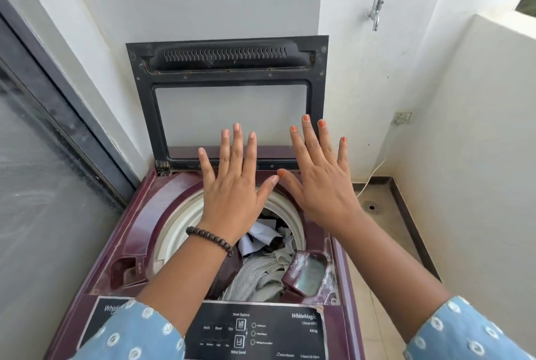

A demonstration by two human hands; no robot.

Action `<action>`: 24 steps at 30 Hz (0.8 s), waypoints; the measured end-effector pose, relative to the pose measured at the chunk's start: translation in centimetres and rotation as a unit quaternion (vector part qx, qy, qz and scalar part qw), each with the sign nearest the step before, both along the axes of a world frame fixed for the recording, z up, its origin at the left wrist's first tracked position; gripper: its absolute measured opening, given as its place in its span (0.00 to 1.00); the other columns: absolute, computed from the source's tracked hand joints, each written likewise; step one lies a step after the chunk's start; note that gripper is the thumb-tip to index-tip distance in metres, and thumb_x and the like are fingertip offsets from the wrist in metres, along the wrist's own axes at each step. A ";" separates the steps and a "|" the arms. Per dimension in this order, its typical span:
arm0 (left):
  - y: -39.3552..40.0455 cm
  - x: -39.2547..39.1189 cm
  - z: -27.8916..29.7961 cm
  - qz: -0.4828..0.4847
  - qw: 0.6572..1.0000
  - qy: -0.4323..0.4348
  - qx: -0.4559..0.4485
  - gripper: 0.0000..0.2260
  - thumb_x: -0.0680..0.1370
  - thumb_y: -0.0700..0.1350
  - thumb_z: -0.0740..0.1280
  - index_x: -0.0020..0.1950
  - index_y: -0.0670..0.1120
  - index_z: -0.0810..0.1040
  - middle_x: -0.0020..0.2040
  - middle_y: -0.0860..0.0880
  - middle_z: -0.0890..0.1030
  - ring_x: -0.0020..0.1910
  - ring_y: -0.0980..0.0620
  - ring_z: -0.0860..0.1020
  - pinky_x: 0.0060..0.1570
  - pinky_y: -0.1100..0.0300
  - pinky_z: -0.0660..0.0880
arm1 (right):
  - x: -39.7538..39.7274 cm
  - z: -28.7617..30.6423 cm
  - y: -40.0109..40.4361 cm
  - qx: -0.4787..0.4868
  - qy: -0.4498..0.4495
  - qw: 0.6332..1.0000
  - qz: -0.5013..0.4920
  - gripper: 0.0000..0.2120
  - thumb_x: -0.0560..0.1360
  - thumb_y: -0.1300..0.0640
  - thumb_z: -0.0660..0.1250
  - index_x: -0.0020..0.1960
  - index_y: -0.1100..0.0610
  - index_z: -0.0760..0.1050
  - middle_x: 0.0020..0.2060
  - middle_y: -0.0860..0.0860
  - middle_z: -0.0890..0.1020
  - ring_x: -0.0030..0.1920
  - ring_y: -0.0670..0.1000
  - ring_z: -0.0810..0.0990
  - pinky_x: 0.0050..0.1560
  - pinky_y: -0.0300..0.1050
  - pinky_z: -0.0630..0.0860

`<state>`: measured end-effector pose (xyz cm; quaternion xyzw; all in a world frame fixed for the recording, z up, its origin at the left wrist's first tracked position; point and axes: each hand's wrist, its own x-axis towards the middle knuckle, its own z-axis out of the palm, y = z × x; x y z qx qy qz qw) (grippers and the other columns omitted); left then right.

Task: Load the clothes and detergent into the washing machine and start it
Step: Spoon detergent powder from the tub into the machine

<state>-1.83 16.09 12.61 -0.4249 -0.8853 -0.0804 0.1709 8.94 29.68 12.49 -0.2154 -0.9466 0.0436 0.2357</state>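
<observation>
Two bare hands hover palm-down over the open top of a maroon top-loading washing machine [139, 214], holding nothing. On the left hand [232, 200] the grip is apart, fingers straight and spread, with a dark beaded bracelet [210, 239] round the wrist; the right hand [322, 188] shows the same open spread, its nails painted orange, and the two thumbs nearly meet above the far edge of the drum. Both forearms come out of light blue sleeves with white dots [136, 333] at the near edge. Below and between the hands, a heap of grey, pale blue and dark clothes [261, 269] lies inside the white-rimmed drum [179, 223]. Just right of the clothes, at the near right corner of the opening, sits a maroon detergent tray with a clear window [309, 272]. Behind the hands, the black-framed lid [229, 98] stands raised against the white wall. Nearest the camera lies the black control panel [255, 330] with white lettering. A metal tap [376, 12] sticks out of the wall at far right, and a white cable [372, 175] runs down toward the floor drain [371, 207].
</observation>
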 end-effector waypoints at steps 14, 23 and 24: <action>7.6 8.0 3.5 -0.067 0.998 0.011 0.017 0.35 0.79 0.67 0.40 0.79 0.50 0.33 0.79 0.46 0.31 0.78 0.48 0.30 0.74 0.37 0.34 | 8.9 4.2 5.2 -0.011 0.045 0.998 -0.042 0.36 0.82 0.39 0.50 0.79 0.53 0.36 0.79 0.49 0.37 0.78 0.51 0.35 0.77 0.56 0.37; 13.4 13.7 4.7 -0.123 0.992 0.020 0.011 0.36 0.78 0.69 0.38 0.79 0.50 0.30 0.78 0.48 0.26 0.76 0.50 0.27 0.72 0.39 0.29 | 16.0 5.2 9.6 0.006 0.044 0.993 -0.110 0.36 0.81 0.38 0.49 0.80 0.53 0.37 0.79 0.50 0.37 0.78 0.52 0.34 0.77 0.61 0.38; 14.0 14.4 4.8 -0.131 0.991 0.022 0.012 0.36 0.78 0.69 0.38 0.79 0.50 0.31 0.78 0.48 0.27 0.76 0.50 0.27 0.72 0.39 0.29 | 16.8 5.3 10.1 0.006 0.042 0.992 -0.117 0.36 0.81 0.37 0.49 0.80 0.52 0.36 0.79 0.50 0.36 0.78 0.52 0.33 0.77 0.60 0.38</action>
